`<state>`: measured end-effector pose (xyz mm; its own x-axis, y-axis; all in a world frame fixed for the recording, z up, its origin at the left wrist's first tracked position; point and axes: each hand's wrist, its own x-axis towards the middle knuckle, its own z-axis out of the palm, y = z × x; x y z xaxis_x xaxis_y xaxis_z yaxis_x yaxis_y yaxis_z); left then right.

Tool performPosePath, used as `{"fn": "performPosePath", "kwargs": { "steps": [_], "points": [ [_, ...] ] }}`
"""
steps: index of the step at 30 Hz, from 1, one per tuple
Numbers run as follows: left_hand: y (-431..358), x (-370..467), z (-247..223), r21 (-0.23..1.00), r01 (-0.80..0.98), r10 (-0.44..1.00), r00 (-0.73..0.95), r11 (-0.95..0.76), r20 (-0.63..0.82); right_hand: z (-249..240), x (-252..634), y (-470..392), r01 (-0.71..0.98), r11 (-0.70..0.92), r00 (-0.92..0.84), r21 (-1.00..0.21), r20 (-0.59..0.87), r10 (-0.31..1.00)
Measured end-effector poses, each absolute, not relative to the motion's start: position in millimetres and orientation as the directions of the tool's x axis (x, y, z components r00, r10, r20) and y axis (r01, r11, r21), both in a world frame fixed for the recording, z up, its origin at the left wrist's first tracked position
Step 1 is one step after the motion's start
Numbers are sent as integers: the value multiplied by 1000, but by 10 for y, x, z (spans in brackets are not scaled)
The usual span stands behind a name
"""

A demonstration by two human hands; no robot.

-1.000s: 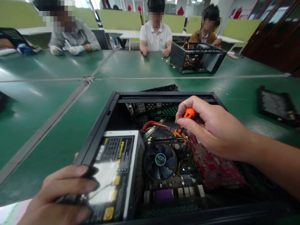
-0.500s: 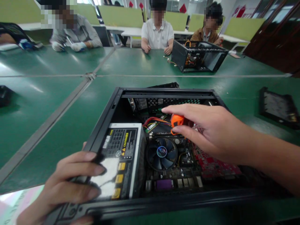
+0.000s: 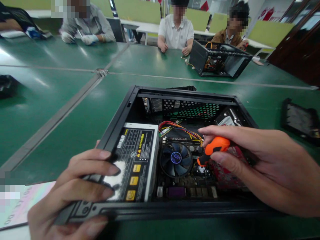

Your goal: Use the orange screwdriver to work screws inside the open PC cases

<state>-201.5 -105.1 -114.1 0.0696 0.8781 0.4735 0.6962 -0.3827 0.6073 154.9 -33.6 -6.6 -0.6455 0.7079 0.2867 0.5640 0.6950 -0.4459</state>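
An open black computer case (image 3: 160, 213) lies on the table in front of me. My left hand (image 3: 82, 186) is wrapped round its near left corner, fingertips resting on the white power supply (image 3: 152, 156). Over the right part of the case, my right hand (image 3: 265, 163) pinches an orange-and-black screwdriver (image 3: 215, 149) by its handle; no shaft can be made out. Below and left of it is the round cooling fan (image 3: 176, 158) on the motherboard. A red circuit board (image 3: 225, 173) is partly covered by my right hand. Coloured cables (image 3: 180, 127) run behind the fan.
Another opened computer case (image 3: 220, 61) stands across the green table (image 3: 140, 66). A black part (image 3: 300, 120) lies at right, a dark object (image 3: 7, 86) at left. Several people sit opposite, one wearing gloves (image 3: 90, 39). A printed sheet (image 3: 25, 206) is at lower left.
My right hand has moved right and toward me with the screwdriver, whose handle now shows more fully and slants down-left. My left hand keeps its hold. The view has shifted slightly.
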Motion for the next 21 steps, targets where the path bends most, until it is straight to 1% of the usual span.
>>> {"fn": "performPosePath", "kwargs": {
  "steps": [1, 2, 4, 8, 11, 14, 17, 21],
  "points": [
    [-1061, -1898, -1082, 644, 625, 831, 13, -441, 557, -74, 1544, -332, 564, 697, -645, -443, 291, 706],
    [-1072, -1794, -1032, 670, 561, 792, -40, -487, 609, -78, 1539, -329, 563, 699, -646, -441, 292, 705],
    [-1093, -1646, -968, 709, 492, 776, -99, -506, 623, -78, 1530, -328, 562, 698, -648, -443, 288, 705],
    [-1099, -1610, -954, 698, 470, 770, -56, -541, 635, -68, 1508, -325, 543, 714, -657, -441, 306, 689],
    [-1085, -1657, -965, 685, 470, 769, -22, -556, 639, -47, 1519, -328, 490, 762, -692, -424, 343, 635],
    [-1078, -1664, -949, 676, 473, 765, -5, -566, 644, -6, 1580, -364, 460, 776, -735, -432, 304, 606],
    [-1073, -1652, -920, 648, 478, 754, 46, -593, 655, 66, 1614, -413, 488, 749, -749, -448, 226, 623],
    [-1074, -1647, -903, 632, 483, 743, 61, -607, 667, 185, 1438, -410, 524, 707, -676, -475, 272, 685]
  ]
}}
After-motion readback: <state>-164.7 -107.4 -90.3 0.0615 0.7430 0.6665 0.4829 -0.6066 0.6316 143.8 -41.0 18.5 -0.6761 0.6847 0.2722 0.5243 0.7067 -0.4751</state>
